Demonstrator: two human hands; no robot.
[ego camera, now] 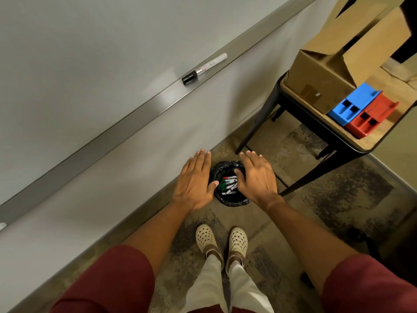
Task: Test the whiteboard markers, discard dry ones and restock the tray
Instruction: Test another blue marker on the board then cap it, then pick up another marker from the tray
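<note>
Hands are shown from above, both held flat over a bin. The left hand (194, 180) is seen palm down, fingers straight and together, thumb out to the side; nothing is held. The right hand (257, 178) is likewise spread flat w/ straight fingers and holds nothing. Between and below the two hands a small bin (228, 199) lined w/ a black bag is seen on the floor, just in front of the person's pale clogs (222, 241). Discarded markers (229, 185) w/ red, green and black caps are piled inside the bin.

Up and to the left, a metal tray (112, 134) is seen running along the lower edge of the whiteboard (90, 53). One marker (204, 68), white-bodied w/ a black cap, is laid lengthwise on the tray, well apart from both hands. At the far left edge a small white object is partly cut off; what it is cannot be told.

At right, a bench (352, 141) w/ dark metal legs carries a cardboard box (320, 75), flaps open, and two plastic holders, blue (352, 105) and red (372, 118), set touching side by side near the front edge.
</note>
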